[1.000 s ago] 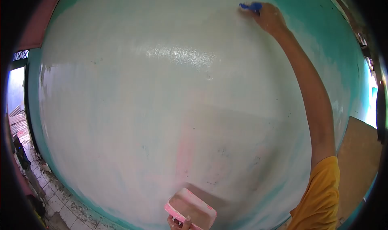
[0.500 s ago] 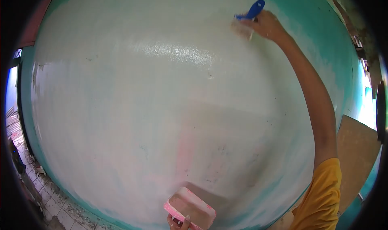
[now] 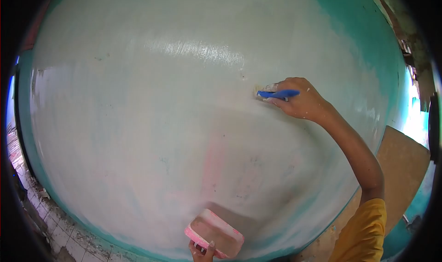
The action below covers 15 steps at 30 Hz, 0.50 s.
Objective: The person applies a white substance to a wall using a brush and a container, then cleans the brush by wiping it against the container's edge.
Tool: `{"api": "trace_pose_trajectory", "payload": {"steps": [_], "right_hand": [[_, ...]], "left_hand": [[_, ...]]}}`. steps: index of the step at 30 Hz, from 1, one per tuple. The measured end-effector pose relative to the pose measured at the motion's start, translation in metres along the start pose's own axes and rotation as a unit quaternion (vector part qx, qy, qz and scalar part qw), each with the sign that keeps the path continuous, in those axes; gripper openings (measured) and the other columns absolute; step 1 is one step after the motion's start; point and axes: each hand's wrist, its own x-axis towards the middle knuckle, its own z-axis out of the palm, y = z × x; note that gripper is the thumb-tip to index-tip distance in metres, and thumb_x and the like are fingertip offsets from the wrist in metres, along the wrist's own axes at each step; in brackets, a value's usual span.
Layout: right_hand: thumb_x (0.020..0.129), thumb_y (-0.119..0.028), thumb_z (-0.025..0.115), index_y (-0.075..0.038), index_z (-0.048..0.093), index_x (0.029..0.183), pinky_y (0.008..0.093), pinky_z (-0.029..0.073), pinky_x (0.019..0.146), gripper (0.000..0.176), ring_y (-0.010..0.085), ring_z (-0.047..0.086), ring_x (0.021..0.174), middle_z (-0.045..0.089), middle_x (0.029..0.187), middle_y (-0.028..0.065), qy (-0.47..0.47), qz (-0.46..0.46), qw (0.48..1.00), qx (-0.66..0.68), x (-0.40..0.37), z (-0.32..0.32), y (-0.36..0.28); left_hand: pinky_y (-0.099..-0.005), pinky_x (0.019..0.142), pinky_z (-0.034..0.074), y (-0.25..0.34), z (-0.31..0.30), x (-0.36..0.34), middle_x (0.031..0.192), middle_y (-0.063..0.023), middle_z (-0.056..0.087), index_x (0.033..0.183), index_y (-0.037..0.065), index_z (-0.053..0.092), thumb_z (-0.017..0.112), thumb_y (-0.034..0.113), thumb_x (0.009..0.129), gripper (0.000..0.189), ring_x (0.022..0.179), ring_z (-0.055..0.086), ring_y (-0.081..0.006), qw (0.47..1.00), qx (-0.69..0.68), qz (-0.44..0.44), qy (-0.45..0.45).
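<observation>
My right hand [image 3: 297, 98] is closed round a paintbrush with a blue handle [image 3: 281, 94], its pale bristles against the wall right of centre. The wall [image 3: 152, 110] carries a whitish coat over green, with a wet shiny band in its upper part and a faint pink streak lower down. At the bottom, my left hand [image 3: 202, 252] grips a pink and white rectangular tray [image 3: 216, 234] by its near edge. Greyish-brown material covers the tray's inside.
Green paint [image 3: 340, 13] shows at the upper right and along the wall's lower edge. A brown board [image 3: 405, 163] leans at the right. Dirty floor tiles [image 3: 60, 234] lie at the lower left, below a bright opening at the left edge.
My right hand has moved down and slightly left with the brush, from the upper right of the wall toward its middle. The tray in my left hand sits slightly higher in view.
</observation>
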Motion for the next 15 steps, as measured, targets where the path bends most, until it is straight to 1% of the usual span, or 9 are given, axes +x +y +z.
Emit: {"api": "trace_pose_trajectory", "payload": {"steps": [3, 5, 6, 7, 8, 9, 11, 14, 15], "right_hand": [[0.09, -0.037, 0.063, -0.015, 0.071, 0.114, 0.0378, 0.047, 0.096, 0.034, 0.0307, 0.062, 0.106, 0.069, 0.113, 0.0123, -0.009, -0.025, 0.998, 0.053, 0.017, -0.017, 0.021], [0.091, -0.044, 0.06, -0.02, 0.07, 0.117, 0.038, 0.047, 0.095, 0.037, 0.0302, 0.063, 0.107, 0.069, 0.114, 0.0114, 0.063, 0.013, 0.998, -0.026, 0.047, -0.033, 0.051], [0.091, -0.046, 0.059, -0.02, 0.069, 0.119, 0.0385, 0.048, 0.094, 0.04, 0.0307, 0.063, 0.106, 0.069, 0.114, 0.0113, 0.084, 0.024, 0.996, 0.007, 0.065, -0.042, 0.075], [0.09, -0.045, 0.059, -0.017, 0.07, 0.117, 0.0399, 0.049, 0.091, 0.04, 0.0328, 0.064, 0.102, 0.069, 0.111, 0.0121, 0.186, 0.018, 0.982, -0.037, 0.076, -0.049, 0.085], [0.091, -0.043, 0.06, -0.014, 0.07, 0.113, 0.041, 0.05, 0.09, 0.038, 0.0341, 0.064, 0.102, 0.07, 0.11, 0.0124, 0.255, 0.055, 0.954, -0.148, 0.091, -0.058, 0.097], [0.091, -0.043, 0.06, -0.014, 0.07, 0.113, 0.041, 0.05, 0.09, 0.038, 0.0341, 0.064, 0.102, 0.07, 0.11, 0.0124, 0.255, 0.056, 0.954, -0.147, 0.102, -0.067, 0.108], [0.09, -0.043, 0.061, -0.014, 0.07, 0.113, 0.0413, 0.05, 0.09, 0.038, 0.0338, 0.064, 0.102, 0.069, 0.109, 0.0129, 0.37, 0.059, 0.924, -0.07, 0.113, -0.077, 0.121], [0.09, -0.041, 0.062, -0.013, 0.069, 0.113, 0.0419, 0.05, 0.09, 0.037, 0.0337, 0.064, 0.101, 0.069, 0.107, 0.0148, 0.361, 0.068, 0.923, -0.111, 0.098, -0.05, 0.116], [0.089, -0.039, 0.063, -0.011, 0.07, 0.111, 0.0425, 0.05, 0.088, 0.036, 0.0341, 0.064, 0.096, 0.069, 0.1, 0.0165, 0.336, 0.029, 0.927, -0.161, 0.081, -0.031, 0.112]], "left_hand": [[-0.0384, 0.093, 0.048, 0.003, -0.002, -0.004, 0.139, -0.021, 0.042, 0.149, -0.002, 0.009, 0.068, 0.02, 0.092, 0.085, 0.123, 0.046, -0.0293, 1.0, 0.005, 0.002, -0.007], [-0.0385, 0.092, 0.049, 0.004, -0.005, -0.009, 0.137, -0.0206, 0.043, 0.148, -0.002, 0.01, 0.068, 0.02, 0.092, 0.084, 0.121, 0.047, -0.029, 1.0, 0.006, -0.006, -0.026], [-0.0385, 0.092, 0.049, 0.003, -0.005, -0.011, 0.137, -0.0206, 0.043, 0.148, -0.002, 0.01, 0.068, 0.02, 0.092, 0.084, 0.121, 0.047, -0.029, 1.0, 0.007, -0.007, -0.026], [-0.0388, 0.091, 0.049, 0.001, -0.006, -0.012, 0.137, -0.0208, 0.043, 0.148, -0.002, 0.011, 0.068, 0.02, 0.092, 0.083, 0.121, 0.047, -0.0292, 1.0, 0.007, -0.004, -0.025], [-0.039, 0.091, 0.049, -0.001, -0.007, -0.013, 0.137, -0.021, 0.043, 0.148, -0.002, 0.011, 0.068, 0.02, 0.092, 0.083, 0.121, 0.047, -0.0295, 1.0, 0.006, -0.001, -0.024], [-0.039, 0.091, 0.049, -0.005, -0.01, -0.011, 0.137, -0.021, 0.043, 0.148, -0.002, 0.011, 0.068, 0.02, 0.092, 0.083, 0.121, 0.047, -0.0295, 1.0, 0.007, -0.001, -0.024], [-0.0399, 0.091, 0.049, -0.015, -0.019, -0.009, 0.137, -0.022, 0.042, 0.148, -0.002, 0.011, 0.069, 0.02, 0.091, 0.084, 0.122, 0.047, -0.0302, 0.999, 0.01, 0.001, -0.033], [-0.041, 0.092, 0.049, -0.019, -0.022, -0.01, 0.138, -0.0228, 0.041, 0.149, -0.003, 0.009, 0.069, 0.021, 0.091, 0.087, 0.123, 0.046, -0.0308, 1.0, 0.02, 0.012, -0.017], [-0.041, 0.092, 0.049, -0.021, -0.024, -0.01, 0.138, -0.0228, 0.041, 0.149, -0.003, 0.009, 0.069, 0.021, 0.091, 0.087, 0.123, 0.046, -0.0308, 1.0, 0.02, 0.011, -0.017]]}}
